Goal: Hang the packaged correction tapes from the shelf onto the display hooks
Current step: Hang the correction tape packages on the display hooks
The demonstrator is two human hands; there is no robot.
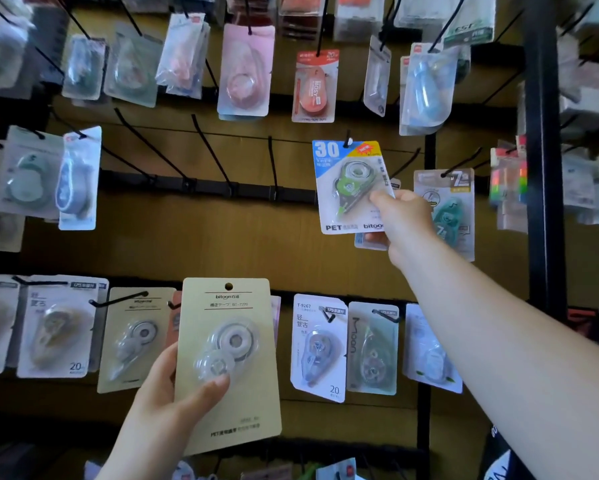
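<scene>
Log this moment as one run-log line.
right hand: holds green tape pack on hook | left hand: holds beige tape pack | beige: not hung

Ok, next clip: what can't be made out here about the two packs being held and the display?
Head view only:
- Blue-and-green pack: the right hand covers its lower right corner; whether its hole is fully seated on the hook is unclear.
- A second pack behind it is mostly hidden by the hand and front card.
- Beige pack: small bottom print unreadable; left hand covers its lower left edge.
- Top-row packs: blurred.
- The shelf is not in view.
</scene>
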